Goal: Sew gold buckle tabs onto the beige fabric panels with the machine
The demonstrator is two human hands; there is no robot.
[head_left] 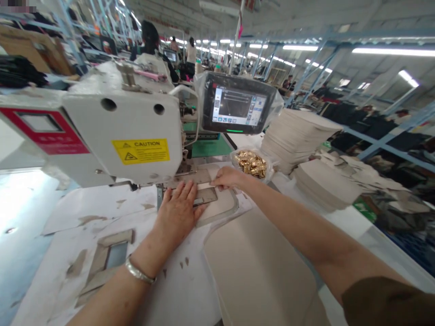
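Note:
My left hand (178, 213) lies flat, fingers stretched out, on a metal frame plate (211, 195) beside the sewing machine head (95, 131). Under the plate is a beige rounded panel (227, 203), partly covered. My right hand (227, 177) is closed in a pinch at the far right edge of the plate, above the panel. Whatever sits between those fingertips is too small to make out. A pale strip shows between the two hands. Just behind my right hand, a clear plastic bag (234, 156) holds gold-coloured metal pieces (253, 164).
Nearest me is a stack of beige panels (261, 267); more stacks (295, 136) stand at the right. A beige rectangular frame (97, 258) and scraps (90, 219) lie left on white paper. The control screen (238, 105) rises behind. People sit and stand farther back.

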